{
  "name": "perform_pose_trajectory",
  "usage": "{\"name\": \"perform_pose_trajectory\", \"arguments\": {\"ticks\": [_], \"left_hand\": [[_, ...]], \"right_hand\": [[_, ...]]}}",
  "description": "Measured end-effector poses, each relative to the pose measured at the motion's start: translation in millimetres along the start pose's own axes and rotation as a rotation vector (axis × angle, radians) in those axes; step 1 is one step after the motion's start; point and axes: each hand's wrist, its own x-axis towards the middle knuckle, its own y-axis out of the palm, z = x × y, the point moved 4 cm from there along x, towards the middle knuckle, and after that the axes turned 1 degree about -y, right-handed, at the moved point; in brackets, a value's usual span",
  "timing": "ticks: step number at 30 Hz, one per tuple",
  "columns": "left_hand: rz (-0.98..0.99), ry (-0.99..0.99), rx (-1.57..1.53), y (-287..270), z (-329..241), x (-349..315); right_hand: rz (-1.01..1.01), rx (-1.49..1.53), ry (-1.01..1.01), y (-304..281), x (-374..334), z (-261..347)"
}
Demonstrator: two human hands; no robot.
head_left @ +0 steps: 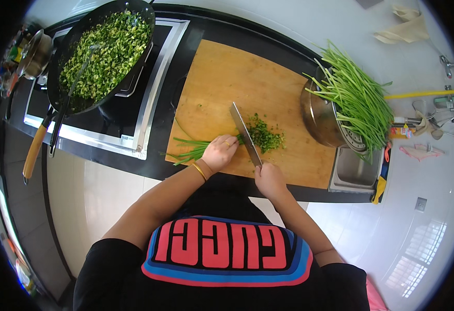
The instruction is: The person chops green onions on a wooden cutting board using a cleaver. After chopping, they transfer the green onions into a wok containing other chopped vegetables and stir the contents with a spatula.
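Observation:
My left hand presses down on a bunch of long green chives lying on a wooden cutting board. My right hand grips the handle of a cleaver, whose blade stands against my left knuckles, cutting into the chives. A small heap of chopped chives lies just right of the blade.
A black wok full of chopped greens, with a ladle in it, sits on the stove at left. A metal colander holding uncut chives stands at the board's right end, above a small sink. Cloths and utensils lie far right.

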Motion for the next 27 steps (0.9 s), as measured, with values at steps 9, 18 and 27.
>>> {"name": "perform_pose_trajectory", "arguments": {"ticks": [9, 18, 27], "left_hand": [[0.18, 0.018, 0.159, 1, -5, 4], [0.186, 0.094, 0.164, -5, -5, 0], [0.13, 0.018, 0.196, 7, -12, 5]], "right_hand": [[-0.142, 0.098, -0.046, 24, 49, 3], [-0.061, 0.298, 0.088, 21, 41, -40], [-0.053, 0.076, -0.047, -12, 6, -33]]}}
